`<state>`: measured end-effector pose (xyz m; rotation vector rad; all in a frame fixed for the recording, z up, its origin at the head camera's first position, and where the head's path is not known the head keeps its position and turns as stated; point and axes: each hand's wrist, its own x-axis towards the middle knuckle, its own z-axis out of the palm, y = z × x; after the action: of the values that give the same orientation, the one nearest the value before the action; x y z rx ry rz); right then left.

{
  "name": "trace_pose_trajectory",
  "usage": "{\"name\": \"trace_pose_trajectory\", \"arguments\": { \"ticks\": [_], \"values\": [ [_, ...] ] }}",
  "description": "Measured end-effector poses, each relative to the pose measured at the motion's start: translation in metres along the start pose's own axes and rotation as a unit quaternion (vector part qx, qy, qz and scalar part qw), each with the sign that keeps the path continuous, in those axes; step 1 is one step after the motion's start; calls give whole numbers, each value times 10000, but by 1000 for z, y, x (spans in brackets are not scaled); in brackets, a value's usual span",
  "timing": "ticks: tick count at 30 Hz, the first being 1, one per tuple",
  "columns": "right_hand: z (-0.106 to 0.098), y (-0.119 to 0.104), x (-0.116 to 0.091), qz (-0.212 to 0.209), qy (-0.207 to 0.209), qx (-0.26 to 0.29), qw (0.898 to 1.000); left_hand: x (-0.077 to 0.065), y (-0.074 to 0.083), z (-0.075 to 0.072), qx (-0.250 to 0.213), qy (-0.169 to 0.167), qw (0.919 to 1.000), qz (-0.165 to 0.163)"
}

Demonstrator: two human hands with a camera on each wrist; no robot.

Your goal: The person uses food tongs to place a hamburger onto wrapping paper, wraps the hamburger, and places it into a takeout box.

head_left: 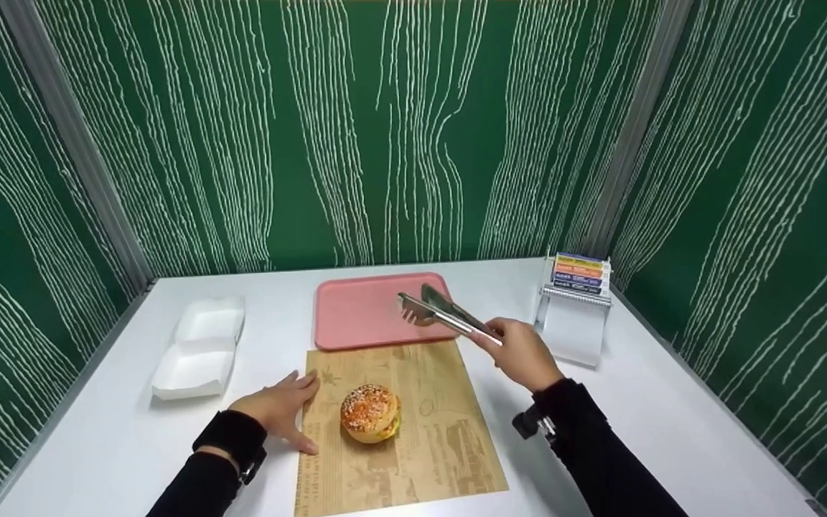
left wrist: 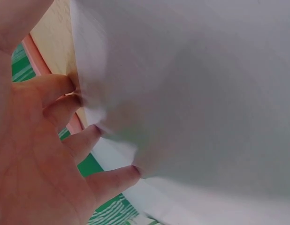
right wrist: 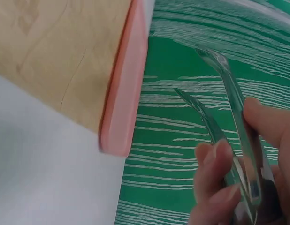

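Burger [head_left: 369, 413] with a glossy, seeded bun sits left of centre on a sheet of printed kraft paper [head_left: 449, 409], just beside the left hand [head_left: 281, 406]. That hand's grip is spread, with thumb and fingers reaching the paper's left edge and holding nothing. The right hand [head_left: 525, 354] has its grip pinching metal tongs [head_left: 449, 320], whose tips stand apart with nothing between them, above the pink tray [head_left: 356, 312] at the paper's far edge. The burger is probably light, with a bun that may give under pressure and a filling that could slide if squeezed from top and bottom unevenly; whether it is real food or a model I cannot tell. The safest hold would be low around the bun's sides, the tongs' tips astride it and closed gently. The paper looks thin and prone to creasing or sliding on the smooth white desk [head_left: 119, 445], so it is best steadied flat at an edge.
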<state>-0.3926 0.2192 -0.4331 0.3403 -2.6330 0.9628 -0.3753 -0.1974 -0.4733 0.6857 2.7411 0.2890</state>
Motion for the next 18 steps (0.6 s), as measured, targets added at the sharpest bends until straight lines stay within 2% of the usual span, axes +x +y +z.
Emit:
{"name": "trace_pose_trajectory", "arguments": {
  "ticks": [5,8,18],
  "values": [
    [16,8,21,66,178,-409,9990,1,-3,5,19,-3,10000,-10],
    [24,12,30,208,71,-479,9986,0,-3,5,7,3,10000,1],
    [50,21,37,572,-129,-577,9966,-2,3,-3,-32,-49,10000,-56]
  ]
}}
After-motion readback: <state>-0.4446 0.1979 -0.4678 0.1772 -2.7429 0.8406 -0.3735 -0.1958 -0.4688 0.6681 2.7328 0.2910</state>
